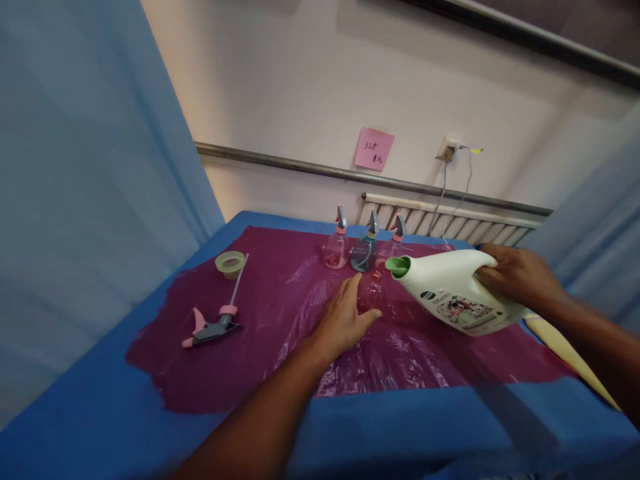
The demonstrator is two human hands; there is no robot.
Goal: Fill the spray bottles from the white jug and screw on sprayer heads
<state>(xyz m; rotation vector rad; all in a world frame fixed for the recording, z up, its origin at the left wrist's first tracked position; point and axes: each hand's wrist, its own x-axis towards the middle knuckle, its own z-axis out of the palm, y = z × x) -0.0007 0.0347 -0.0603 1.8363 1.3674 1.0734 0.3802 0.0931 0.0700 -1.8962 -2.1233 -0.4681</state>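
Observation:
My right hand (515,277) is closed round the handle of a large white detergent jug (450,283), which tilts to the left. Its green spout (399,267) hangs close above the mouth of a clear pink spray bottle (371,293) without a trigger head. Whether liquid is flowing I cannot make out. My left hand (346,317) wraps round that bottle from the left, thumb at the near side. A grey and pink trigger sprayer head (217,328) lies on the purple plastic sheet (270,287) to the left, its tube pointing away from me.
Behind the open bottle stand a pink spray bottle (336,250), a teal one (364,253) and another pink-collared one (393,248). A small pale green bowl (230,264) sits at the left. A yellow cloth-like item (565,350) lies at the right edge. Blue curtains (100,133) hang on both sides.

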